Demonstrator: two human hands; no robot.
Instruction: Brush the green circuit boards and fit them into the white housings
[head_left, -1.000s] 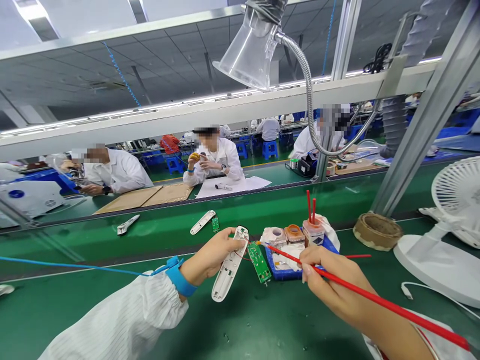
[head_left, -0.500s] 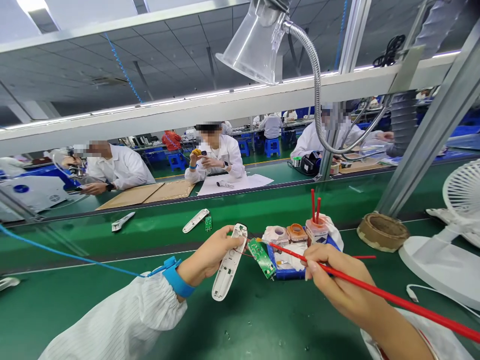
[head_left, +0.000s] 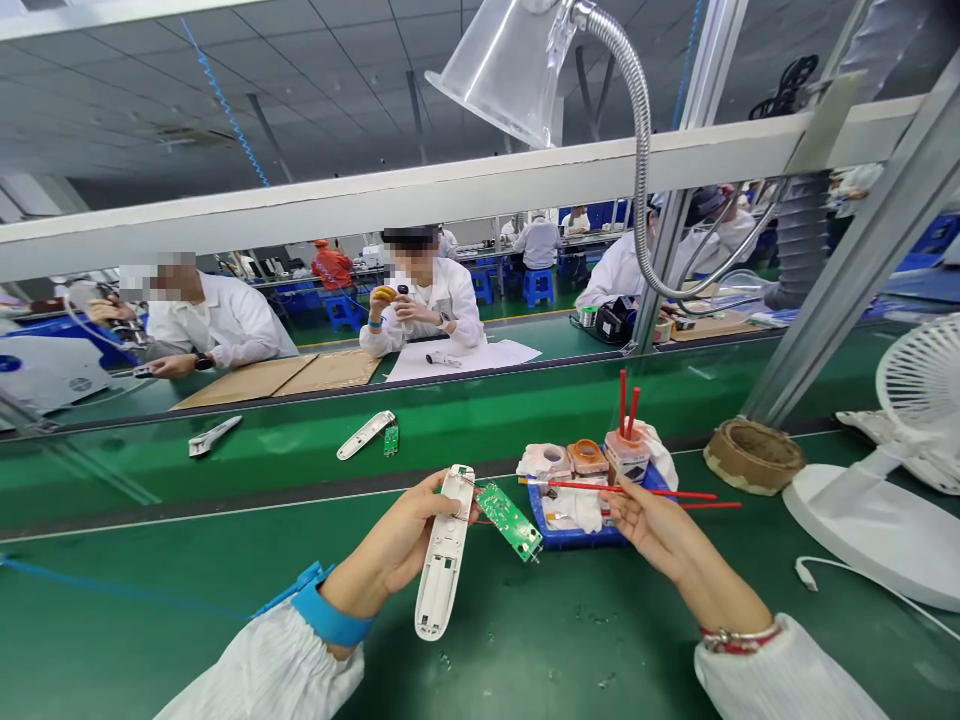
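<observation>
My left hand (head_left: 394, 545) grips a long white plastic casing (head_left: 441, 570), held upright over the green bench. A small green circuit board (head_left: 510, 521) hangs beside the casing on thin red wires. My right hand (head_left: 654, 530) is palm up with loose, spread fingers at the front edge of a blue tray (head_left: 577, 538). A long red brush (head_left: 622, 488) lies across that tray just above my fingertips, and I hold nothing. The tray carries white cloth, small pots (head_left: 586, 457) and a cup with two red sticks (head_left: 626, 450).
A conveyor belt behind carries a white casing with a board (head_left: 366, 434) and another casing (head_left: 214, 436). A tape roll (head_left: 752, 457) and a white fan (head_left: 892, 470) stand at right. A clear fume hood (head_left: 510, 70) hangs overhead. Several people in white coats work opposite.
My right hand has let go of the red brush, which now rests across the blue tray. My left hand has brought the casing and board nearer to me.
</observation>
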